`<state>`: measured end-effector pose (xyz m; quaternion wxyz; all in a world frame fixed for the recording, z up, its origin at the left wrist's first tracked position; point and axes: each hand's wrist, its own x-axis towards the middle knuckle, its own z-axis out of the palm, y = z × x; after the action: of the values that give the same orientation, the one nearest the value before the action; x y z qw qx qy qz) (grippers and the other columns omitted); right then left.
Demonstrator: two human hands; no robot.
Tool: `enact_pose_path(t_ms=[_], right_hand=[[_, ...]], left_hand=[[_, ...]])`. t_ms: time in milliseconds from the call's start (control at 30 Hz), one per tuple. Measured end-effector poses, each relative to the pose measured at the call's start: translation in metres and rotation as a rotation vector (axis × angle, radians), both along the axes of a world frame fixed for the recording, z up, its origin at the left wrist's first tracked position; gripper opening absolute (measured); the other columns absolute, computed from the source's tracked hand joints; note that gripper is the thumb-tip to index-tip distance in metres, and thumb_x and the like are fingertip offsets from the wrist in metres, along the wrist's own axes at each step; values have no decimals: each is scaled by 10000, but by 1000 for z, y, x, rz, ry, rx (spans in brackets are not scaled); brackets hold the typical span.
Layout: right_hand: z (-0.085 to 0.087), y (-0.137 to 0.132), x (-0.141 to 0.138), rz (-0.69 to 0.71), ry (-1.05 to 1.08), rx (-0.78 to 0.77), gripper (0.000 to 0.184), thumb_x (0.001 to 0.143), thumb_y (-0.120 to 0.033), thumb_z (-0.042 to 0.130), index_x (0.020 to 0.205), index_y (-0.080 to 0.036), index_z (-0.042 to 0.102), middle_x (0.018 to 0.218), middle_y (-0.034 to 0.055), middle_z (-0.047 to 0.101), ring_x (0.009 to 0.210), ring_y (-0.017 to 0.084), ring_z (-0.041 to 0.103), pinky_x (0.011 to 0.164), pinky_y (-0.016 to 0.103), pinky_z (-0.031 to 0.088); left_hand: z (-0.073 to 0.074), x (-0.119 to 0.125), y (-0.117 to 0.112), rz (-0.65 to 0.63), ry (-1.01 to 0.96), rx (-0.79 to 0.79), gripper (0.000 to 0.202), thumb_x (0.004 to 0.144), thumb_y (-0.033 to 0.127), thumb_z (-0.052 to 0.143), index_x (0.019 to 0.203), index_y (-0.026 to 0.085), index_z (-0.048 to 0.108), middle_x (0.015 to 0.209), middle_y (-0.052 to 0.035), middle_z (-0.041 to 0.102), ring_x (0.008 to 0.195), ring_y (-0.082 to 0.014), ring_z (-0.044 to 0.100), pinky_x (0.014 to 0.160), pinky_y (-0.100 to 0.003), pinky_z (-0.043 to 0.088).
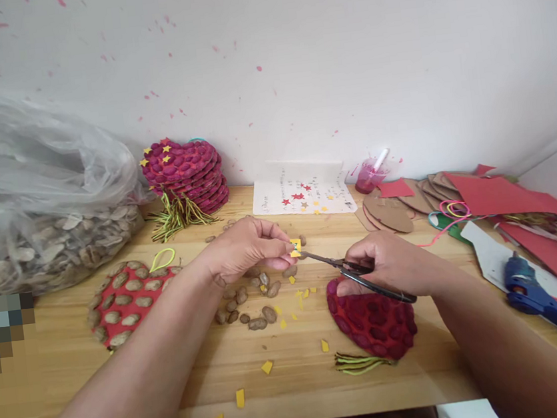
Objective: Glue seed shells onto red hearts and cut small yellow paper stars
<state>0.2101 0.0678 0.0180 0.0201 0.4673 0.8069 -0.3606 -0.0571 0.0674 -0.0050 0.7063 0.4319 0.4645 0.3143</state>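
Between the fingertips of my left hand (252, 245) is a small piece of yellow paper (295, 245). My right hand (390, 266) grips a pair of black-handled scissors (335, 261), whose blade tips reach the edge of the yellow paper. Yellow paper scraps (298, 295) and peanuts (257, 322) lie on the wood below both hands. Under my right hand rests a dark red, peanut-covered piece (374, 319) with a green and brown tassel (361, 362). Left of my left forearm is a red heart (129, 306) set with unpainted peanuts.
A plastic bag of peanuts (51, 248) fills the left side. Stacked purple peanut pieces (186, 172) stand by the wall. A paper sheet with stars (301, 189), a cup of pink paint (368, 175), cardboard (389, 213), red paper (502, 190) and a blue glue gun (546, 306) sit behind and right.
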Motion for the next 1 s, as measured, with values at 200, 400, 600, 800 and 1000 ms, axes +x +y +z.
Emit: enact_pose_path(t_ms=[200,400,600,800,1000], right_hand=[[0,0,-1,-15,11,-23,487,725,-576,708,580,-183,459,563,-53,343,539,98,295,479,250,218],[-1,0,0,-4,11,-3,486,733,-576,700,585,-185,452,565,-54,345,532,96,298,479,254,197],[-1,-1,0,16,31,9,480,755,-559,694,589,-183,447,572,-59,337,540,93,300,485,249,214],[-2,-1,0,7,11,27,483,755,-550,690,583,-185,425,574,-57,317,541,95,295,489,258,181],[-1,-2,-2,4,12,53,507,734,-586,689,578,-187,418,577,-55,305,543,96,284,493,261,179]], left_hand=[[1,1,0,8,-3,1,248,618,219,884,705,113,677,726,-96,754,682,-154,732,643,-205,579],[1,1,0,2,-7,-2,255,622,232,885,710,115,676,729,-96,754,687,-153,733,653,-210,581],[1,1,0,7,-16,-7,270,603,239,898,697,118,675,715,-87,750,672,-147,726,649,-208,580],[1,1,0,4,-17,-8,262,615,230,888,714,115,675,727,-90,756,668,-144,725,651,-211,577],[4,1,-1,14,-22,-12,271,600,225,897,698,115,669,705,-83,753,631,-131,715,628,-201,569]])
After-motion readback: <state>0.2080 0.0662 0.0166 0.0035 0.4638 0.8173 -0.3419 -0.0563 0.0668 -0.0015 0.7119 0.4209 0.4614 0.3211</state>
